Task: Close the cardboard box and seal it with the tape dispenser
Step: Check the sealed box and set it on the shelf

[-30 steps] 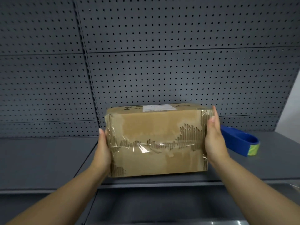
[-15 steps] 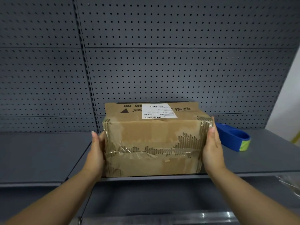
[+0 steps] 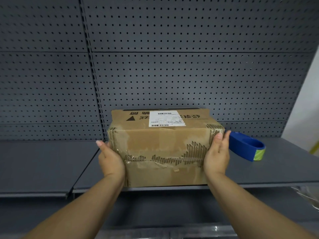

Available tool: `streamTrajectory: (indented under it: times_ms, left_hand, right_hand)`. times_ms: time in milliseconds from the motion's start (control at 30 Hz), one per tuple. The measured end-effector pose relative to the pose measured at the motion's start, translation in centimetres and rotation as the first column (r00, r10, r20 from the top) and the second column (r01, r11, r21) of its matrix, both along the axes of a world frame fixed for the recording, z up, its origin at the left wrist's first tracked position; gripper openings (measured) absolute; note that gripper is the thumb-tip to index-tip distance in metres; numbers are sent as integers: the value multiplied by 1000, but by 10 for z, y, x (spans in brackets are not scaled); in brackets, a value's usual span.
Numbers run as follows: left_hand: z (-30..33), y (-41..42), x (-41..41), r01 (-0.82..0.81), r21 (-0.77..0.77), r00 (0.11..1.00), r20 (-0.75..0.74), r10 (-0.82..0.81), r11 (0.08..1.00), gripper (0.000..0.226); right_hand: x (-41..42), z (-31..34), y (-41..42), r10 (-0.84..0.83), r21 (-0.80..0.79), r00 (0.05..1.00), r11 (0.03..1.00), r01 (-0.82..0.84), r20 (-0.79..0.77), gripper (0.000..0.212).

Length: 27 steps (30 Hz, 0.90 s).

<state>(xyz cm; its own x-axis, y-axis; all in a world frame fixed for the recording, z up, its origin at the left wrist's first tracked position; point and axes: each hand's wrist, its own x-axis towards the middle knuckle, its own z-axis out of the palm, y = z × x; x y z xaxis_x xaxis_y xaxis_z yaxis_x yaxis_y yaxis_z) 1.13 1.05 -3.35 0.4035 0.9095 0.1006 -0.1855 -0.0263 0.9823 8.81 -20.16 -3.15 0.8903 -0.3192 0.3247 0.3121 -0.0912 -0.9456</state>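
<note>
A worn brown cardboard box (image 3: pixel 164 149) stands on the grey shelf (image 3: pixel 43 166), its torn near face toward me and a white shipping label on its upper face. My left hand (image 3: pixel 110 159) presses flat against the box's left side, fingers straight. On the box's right side my right hand (image 3: pixel 217 156) presses the same way. A blue tape dispenser (image 3: pixel 245 147) with a green-yellow roll lies on the shelf just right of my right hand, untouched.
A grey pegboard wall (image 3: pixel 172 75) rises right behind the box. The shelf's front edge runs just below the box. A lower shelf (image 3: pixel 164 213) lies beneath, with clear plastic (image 3: pixel 309 195) at its far right.
The box has tipped back and moved slightly away, so its labelled face now shows more. Both hands stayed pressed on its sides.
</note>
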Motion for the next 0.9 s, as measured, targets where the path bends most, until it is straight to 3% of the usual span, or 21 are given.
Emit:
streamTrajectory:
  times_ms: [200, 367, 500, 567, 600, 633, 700, 733, 800, 900]
  left_hand:
    - [-3, 4, 0, -17, 71, 997, 76, 12, 997, 69]
    - [-8, 7, -3, 27, 158, 998, 48, -35, 987, 69]
    - [-23, 18, -5, 53, 411, 998, 6, -61, 910, 67]
    - [-19, 21, -9, 1, 692, 1000, -23, 21, 722, 68]
    - [-15, 21, -9, -10, 853, 996, -36, 78, 522, 67]
    - [-12, 20, -7, -16, 969, 991, -18, 135, 248, 66]
    - [-11, 18, 3, -13, 950, 977, 77, 197, -312, 68]
    - [-13, 17, 9, -4, 883, 969, 119, 215, -470, 71]
    - [-16, 16, 19, 10, 817, 955, 164, 248, -577, 76]
    - [-20, 18, 26, -17, 811, 951, 194, 242, -584, 79]
  right_hand:
    - [10, -10, 1, -99, -38, 993, 994, 102, 62, 56]
    - [12, -11, 3, -121, -41, 990, 991, 124, 75, 59]
    - [12, -12, 3, -130, -51, 987, 989, 136, 96, 60]
    - [12, -13, 3, -133, -64, 985, 988, 140, 107, 60]
    - [12, -13, 3, -134, -69, 985, 988, 142, 109, 59]
    - [12, -13, 3, -134, -72, 985, 987, 142, 109, 56]
    - [12, -13, 4, -137, -71, 984, 987, 145, 115, 56]
    - [12, -13, 4, -140, -68, 983, 987, 149, 122, 59]
    - [14, -14, 4, -142, -73, 980, 986, 153, 139, 62]
    - [15, -14, 5, -133, -106, 980, 983, 149, 150, 51]
